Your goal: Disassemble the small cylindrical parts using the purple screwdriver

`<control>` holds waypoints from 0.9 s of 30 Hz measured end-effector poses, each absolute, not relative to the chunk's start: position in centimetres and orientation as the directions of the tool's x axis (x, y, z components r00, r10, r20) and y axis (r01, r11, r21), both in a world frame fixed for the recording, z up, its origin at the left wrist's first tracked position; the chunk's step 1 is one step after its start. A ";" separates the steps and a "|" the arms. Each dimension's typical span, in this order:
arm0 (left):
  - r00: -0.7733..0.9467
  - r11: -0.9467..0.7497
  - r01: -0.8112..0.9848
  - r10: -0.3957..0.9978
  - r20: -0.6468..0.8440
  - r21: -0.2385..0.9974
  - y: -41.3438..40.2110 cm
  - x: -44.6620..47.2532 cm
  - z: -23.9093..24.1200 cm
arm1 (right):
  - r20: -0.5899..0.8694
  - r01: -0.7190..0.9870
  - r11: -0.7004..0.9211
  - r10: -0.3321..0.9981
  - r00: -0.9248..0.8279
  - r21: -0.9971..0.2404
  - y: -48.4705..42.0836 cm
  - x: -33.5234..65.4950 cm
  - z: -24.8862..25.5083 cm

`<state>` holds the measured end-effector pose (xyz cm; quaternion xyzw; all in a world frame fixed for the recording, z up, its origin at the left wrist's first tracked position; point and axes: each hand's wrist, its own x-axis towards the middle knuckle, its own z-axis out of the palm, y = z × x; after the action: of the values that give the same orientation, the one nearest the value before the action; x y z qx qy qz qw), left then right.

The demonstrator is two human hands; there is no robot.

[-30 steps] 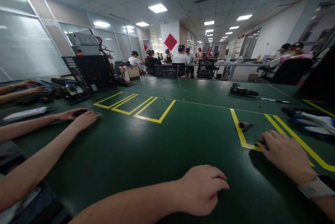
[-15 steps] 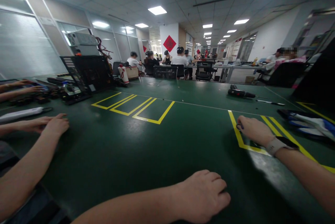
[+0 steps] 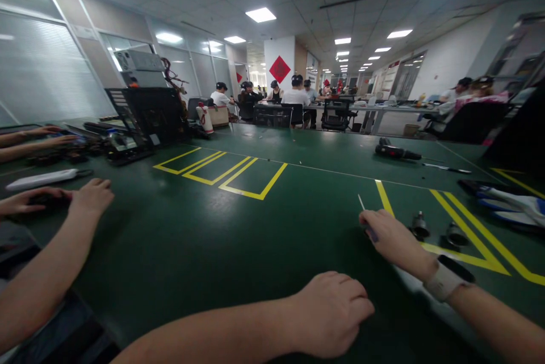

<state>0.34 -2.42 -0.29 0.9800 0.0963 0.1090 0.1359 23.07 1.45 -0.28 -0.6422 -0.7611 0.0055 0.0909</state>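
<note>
My right hand (image 3: 385,236), with a watch on its wrist, is closed round a small screwdriver (image 3: 361,201). Its thin pale shaft points up past the fingers, and a dark purple handle shows at the palm. Just right of this hand, two metal cylindrical parts (image 3: 420,225) stand inside a yellow taped outline (image 3: 464,259). My left hand (image 3: 334,313) rests low over the green table (image 3: 191,262), back up and fingers curled together. Whatever it may hold is hidden beneath it.
Beyond the right hand lie a power drill (image 3: 395,151), a pen-like tool (image 3: 446,168) and white-blue gloves (image 3: 511,203). A co-worker's hands (image 3: 91,199) work at left near a white handle-shaped device (image 3: 42,179). Black computer hardware (image 3: 145,117) stands behind.
My right hand has lifted and moved left, bringing the screwdriver into view and uncovering the two metal parts. My left hand has stayed almost still.
</note>
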 end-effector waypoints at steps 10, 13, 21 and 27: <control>0.523 -0.444 0.400 0.829 0.198 0.802 -1.7 0.8 -1.4 | 0.216 0.697 0.322 0.947 -0.239 -0.641 -3.9 17.8 -0.8; 0.540 -0.394 0.379 0.829 0.146 0.837 -1.2 0.9 -1.8 | 0.191 0.543 0.245 0.969 -0.155 -0.803 -4.2 18.0 -0.9; 0.598 -0.429 0.296 0.780 0.185 0.853 -0.9 1.1 -2.0 | 0.197 0.280 0.193 0.980 -0.014 -0.940 -4.3 18.0 -1.2; 0.613 -0.367 0.138 0.761 0.212 0.920 -0.5 1.3 -2.2 | 0.145 0.131 0.145 0.989 -0.013 -0.981 -4.9 17.7 -0.9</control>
<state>1.31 -0.52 -2.24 0.7601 0.2957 0.3254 0.4784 17.67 -4.92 -0.91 -0.4933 -0.5679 0.4291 0.5001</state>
